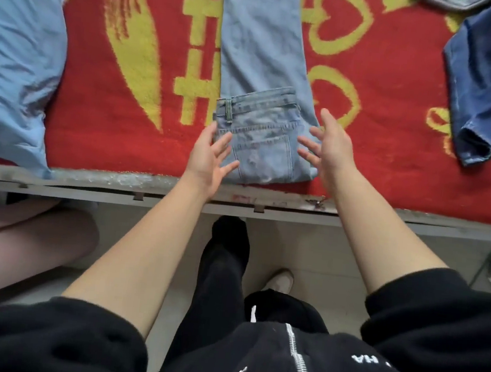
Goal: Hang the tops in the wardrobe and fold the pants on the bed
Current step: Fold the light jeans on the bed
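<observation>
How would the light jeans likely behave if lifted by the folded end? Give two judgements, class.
Probably floppy: the light jeans lie flat and creased, so the long leg would droop. Likely to unfold: the waistband end merely lies folded over.

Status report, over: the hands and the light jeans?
Left hand and right hand open, flanking the fold. Light jeans: waist end folded over the legs, legs lie straight. Dark jeans apart at right, nothing in the way.
</observation>
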A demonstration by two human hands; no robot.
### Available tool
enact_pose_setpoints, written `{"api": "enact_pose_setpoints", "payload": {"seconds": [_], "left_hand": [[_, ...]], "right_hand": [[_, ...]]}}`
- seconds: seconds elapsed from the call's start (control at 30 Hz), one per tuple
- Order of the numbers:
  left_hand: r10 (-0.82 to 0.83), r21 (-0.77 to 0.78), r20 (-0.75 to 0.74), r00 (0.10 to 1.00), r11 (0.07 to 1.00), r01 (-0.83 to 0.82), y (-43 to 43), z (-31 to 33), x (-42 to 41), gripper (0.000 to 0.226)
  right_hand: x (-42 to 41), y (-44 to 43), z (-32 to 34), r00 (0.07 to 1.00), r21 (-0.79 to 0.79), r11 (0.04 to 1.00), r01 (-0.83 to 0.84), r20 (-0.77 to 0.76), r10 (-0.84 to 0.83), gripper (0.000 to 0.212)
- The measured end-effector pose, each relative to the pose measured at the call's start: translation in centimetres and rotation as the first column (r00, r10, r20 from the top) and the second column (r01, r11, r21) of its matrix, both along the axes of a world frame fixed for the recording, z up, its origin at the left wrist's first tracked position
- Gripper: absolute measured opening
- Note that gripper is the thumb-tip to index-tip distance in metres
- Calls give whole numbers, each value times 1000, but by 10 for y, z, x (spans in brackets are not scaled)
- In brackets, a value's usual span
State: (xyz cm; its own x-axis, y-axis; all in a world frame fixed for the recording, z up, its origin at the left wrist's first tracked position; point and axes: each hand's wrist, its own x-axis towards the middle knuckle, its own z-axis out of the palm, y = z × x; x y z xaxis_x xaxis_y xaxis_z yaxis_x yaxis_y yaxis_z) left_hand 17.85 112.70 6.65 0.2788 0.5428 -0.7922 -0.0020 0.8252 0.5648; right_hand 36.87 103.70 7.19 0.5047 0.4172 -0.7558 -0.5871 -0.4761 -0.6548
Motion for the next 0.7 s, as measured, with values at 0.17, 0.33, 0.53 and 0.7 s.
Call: {"api": "enact_pose_setpoints", "payload": {"seconds": [0.17,0.33,0.53,0.7], "left_hand": [[-496,188,-781,380,394,900,15,-51,1,74],[-497,-44,-863,-84,-92,995,3,-80,-12,111],[-328,-83,-932,-153,-218,972,6,-101,-14,97],[-381,7,-925,-3,-25,1000,33,-69,10,50]], "right_hand": [[-9,-1,-48,339,-536,566,-627,466,817,52],[-14,-16,-86,-127,-729,157,-666,319,939,99],[-11,-18,-103,-245,-821,158,-548,338,909,93],[0,-5,-87,-128,-765,174,-620,318,940,80]]}}
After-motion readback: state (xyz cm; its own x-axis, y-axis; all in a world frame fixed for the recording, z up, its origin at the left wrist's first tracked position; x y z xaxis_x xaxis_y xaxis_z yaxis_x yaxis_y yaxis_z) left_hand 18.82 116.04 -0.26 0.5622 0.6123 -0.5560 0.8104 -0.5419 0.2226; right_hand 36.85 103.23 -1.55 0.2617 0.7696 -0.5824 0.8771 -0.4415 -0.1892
